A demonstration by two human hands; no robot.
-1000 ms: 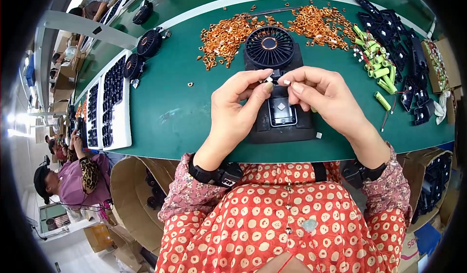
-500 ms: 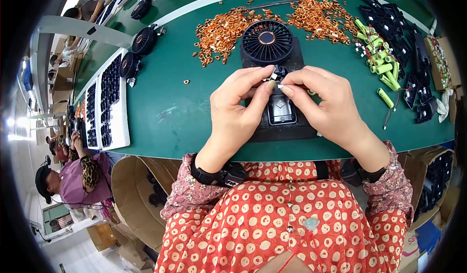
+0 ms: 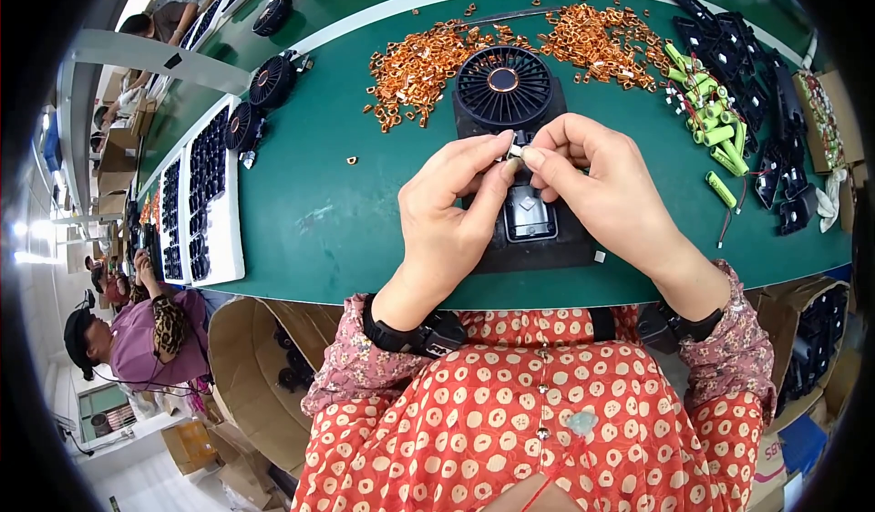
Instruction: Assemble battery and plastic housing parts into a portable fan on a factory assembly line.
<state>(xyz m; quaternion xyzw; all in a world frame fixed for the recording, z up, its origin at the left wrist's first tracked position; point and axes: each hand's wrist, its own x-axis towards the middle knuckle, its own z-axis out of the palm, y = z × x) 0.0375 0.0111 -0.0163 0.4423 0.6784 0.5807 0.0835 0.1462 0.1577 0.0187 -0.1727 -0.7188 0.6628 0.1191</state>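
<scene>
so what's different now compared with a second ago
The right hand has moved left and now meets the left hand at a small white part. The separate white piece it was pinching can no longer be told apart. The dark fan, orange clips and green battery cells stayed put.
</scene>
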